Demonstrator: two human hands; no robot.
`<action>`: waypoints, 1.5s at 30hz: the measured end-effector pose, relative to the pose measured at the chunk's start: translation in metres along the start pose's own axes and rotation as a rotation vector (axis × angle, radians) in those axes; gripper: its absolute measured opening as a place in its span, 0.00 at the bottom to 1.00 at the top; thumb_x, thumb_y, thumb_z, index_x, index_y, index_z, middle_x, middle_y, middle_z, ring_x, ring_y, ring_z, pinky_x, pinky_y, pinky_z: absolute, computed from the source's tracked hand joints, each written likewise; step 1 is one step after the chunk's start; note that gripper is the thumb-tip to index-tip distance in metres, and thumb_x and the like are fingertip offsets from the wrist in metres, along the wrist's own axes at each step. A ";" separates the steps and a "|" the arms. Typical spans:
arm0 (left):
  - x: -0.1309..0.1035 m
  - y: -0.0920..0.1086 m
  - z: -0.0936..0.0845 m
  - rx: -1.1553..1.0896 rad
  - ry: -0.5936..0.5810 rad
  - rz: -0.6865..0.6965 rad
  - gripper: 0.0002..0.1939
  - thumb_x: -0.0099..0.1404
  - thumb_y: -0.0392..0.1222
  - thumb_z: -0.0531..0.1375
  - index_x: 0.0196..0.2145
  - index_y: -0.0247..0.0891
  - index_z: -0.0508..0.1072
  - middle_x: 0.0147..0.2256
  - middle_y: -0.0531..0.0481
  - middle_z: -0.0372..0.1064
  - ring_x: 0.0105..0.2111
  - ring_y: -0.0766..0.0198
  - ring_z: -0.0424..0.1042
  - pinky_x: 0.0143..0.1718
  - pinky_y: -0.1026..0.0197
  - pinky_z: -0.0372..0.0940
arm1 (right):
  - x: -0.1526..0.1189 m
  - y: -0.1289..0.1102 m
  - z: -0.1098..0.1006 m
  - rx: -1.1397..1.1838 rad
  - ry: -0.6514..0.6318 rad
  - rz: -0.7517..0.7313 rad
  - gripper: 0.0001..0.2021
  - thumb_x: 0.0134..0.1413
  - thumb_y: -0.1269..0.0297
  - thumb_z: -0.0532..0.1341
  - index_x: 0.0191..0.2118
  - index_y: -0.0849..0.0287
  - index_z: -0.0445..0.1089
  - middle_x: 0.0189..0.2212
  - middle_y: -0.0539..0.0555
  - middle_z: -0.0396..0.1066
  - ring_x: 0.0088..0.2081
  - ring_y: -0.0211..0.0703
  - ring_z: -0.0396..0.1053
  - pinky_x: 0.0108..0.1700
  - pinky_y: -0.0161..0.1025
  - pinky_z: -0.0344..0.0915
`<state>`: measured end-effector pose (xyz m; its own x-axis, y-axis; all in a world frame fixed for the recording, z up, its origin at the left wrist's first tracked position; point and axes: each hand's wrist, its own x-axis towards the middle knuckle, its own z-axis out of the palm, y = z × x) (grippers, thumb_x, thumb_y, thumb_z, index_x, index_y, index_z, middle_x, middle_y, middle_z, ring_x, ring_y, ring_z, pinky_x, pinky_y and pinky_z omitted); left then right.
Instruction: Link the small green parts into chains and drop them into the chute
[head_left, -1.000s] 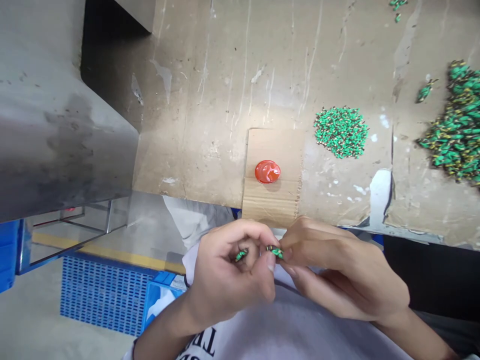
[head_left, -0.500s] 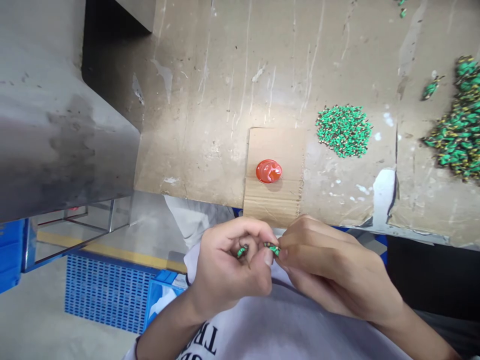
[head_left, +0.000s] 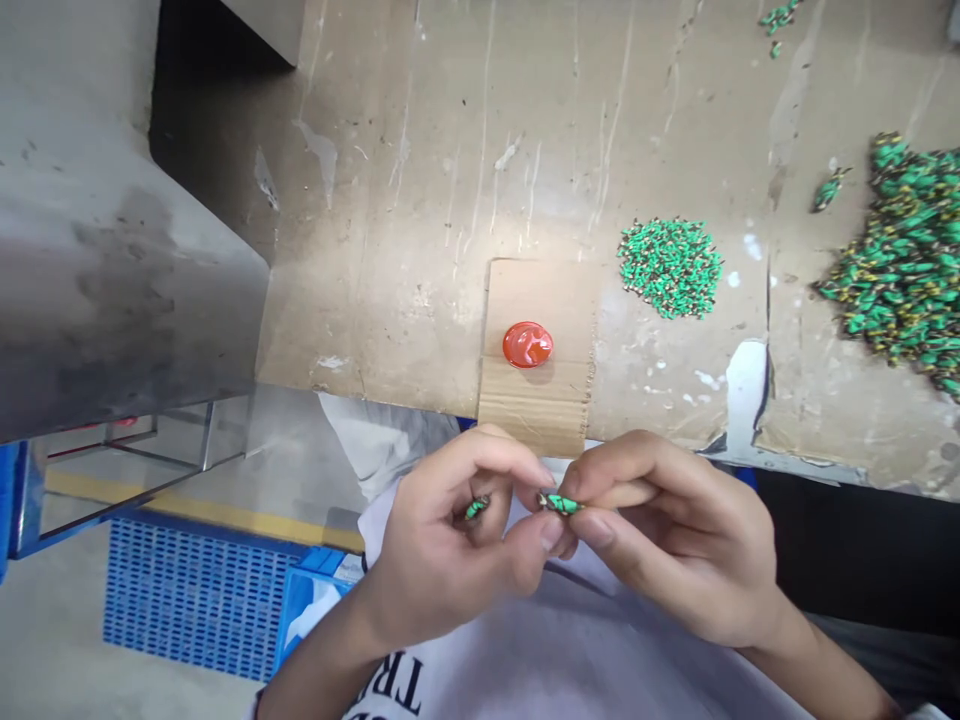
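Between the thumb and finger tips of both hands is a small green piece [head_left: 560, 503] with dark and yellowish markings. My left hand [head_left: 450, 540] pinches its left end, and my right hand [head_left: 682, 540] pinches its right end. A second small green-and-dark piece [head_left: 476, 507] sits in the curl of my left fingers. Just beyond the hands, a small red dish [head_left: 508, 345] with glossy contents rests on a cardboard piece [head_left: 514, 285]. A pile of tiny green pieces [head_left: 671, 268] lies to its right.
Farther right is a larger heap of green, dark and yellow pieces [head_left: 907, 260], with a single piece [head_left: 829, 190] beside it. A few more bits [head_left: 780, 18] lie at the back. A grey metal structure [head_left: 90, 230] stands left, above a blue perforated crate [head_left: 195, 600].
My right hand has turned and its fingers have spread, with thumb and forefinger now pinching the piece's end. The piece lies more level and shows more. The whole view has shifted slightly.
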<state>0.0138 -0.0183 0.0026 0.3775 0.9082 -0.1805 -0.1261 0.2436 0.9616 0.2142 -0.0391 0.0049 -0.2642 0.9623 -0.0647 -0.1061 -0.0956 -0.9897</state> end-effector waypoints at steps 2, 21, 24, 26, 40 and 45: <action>0.001 -0.004 -0.001 -0.008 -0.005 0.092 0.13 0.67 0.28 0.70 0.44 0.43 0.77 0.34 0.59 0.70 0.19 0.78 0.53 0.21 0.69 0.56 | 0.002 -0.002 0.001 0.076 -0.008 0.031 0.08 0.72 0.74 0.66 0.49 0.54 0.72 0.32 0.47 0.83 0.32 0.36 0.82 0.36 0.29 0.78; 0.015 -0.008 -0.015 0.273 -0.069 0.342 0.09 0.65 0.42 0.75 0.35 0.43 0.78 0.28 0.49 0.80 0.17 0.67 0.71 0.18 0.68 0.65 | 0.002 0.006 -0.005 -0.078 -0.143 -0.091 0.02 0.72 0.67 0.65 0.45 0.54 0.71 0.30 0.48 0.81 0.29 0.36 0.80 0.36 0.29 0.77; 0.018 -0.011 -0.014 0.253 -0.084 0.376 0.08 0.65 0.39 0.73 0.36 0.45 0.78 0.27 0.50 0.79 0.17 0.65 0.72 0.18 0.68 0.65 | 0.000 0.015 0.000 -0.083 -0.081 -0.099 0.05 0.74 0.60 0.64 0.43 0.53 0.70 0.26 0.47 0.79 0.26 0.36 0.78 0.33 0.29 0.75; 0.019 -0.013 -0.012 0.217 -0.083 0.348 0.07 0.65 0.37 0.73 0.36 0.45 0.79 0.27 0.50 0.79 0.18 0.66 0.72 0.20 0.69 0.65 | 0.001 0.019 0.003 -0.091 -0.040 -0.111 0.09 0.76 0.55 0.62 0.42 0.53 0.70 0.24 0.47 0.77 0.24 0.36 0.76 0.31 0.28 0.74; 0.008 -0.007 -0.018 -0.526 0.320 -0.264 0.06 0.67 0.36 0.70 0.36 0.43 0.77 0.39 0.50 0.72 0.38 0.63 0.71 0.37 0.65 0.70 | 0.017 0.013 -0.155 -1.043 1.015 -0.167 0.11 0.65 0.60 0.68 0.46 0.62 0.78 0.32 0.55 0.78 0.31 0.46 0.74 0.38 0.45 0.70; 0.001 -0.005 -0.019 -0.619 0.321 -0.397 0.16 0.57 0.42 0.81 0.41 0.44 0.82 0.53 0.47 0.76 0.55 0.54 0.79 0.53 0.61 0.76 | 0.023 0.015 -0.144 -1.195 0.983 -0.196 0.16 0.69 0.57 0.66 0.53 0.63 0.76 0.34 0.54 0.75 0.28 0.42 0.65 0.34 0.42 0.64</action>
<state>-0.0027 -0.0120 -0.0061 0.2305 0.7446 -0.6265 -0.5594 0.6282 0.5408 0.3446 0.0183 -0.0297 0.4211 0.7630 0.4905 0.8593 -0.1626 -0.4849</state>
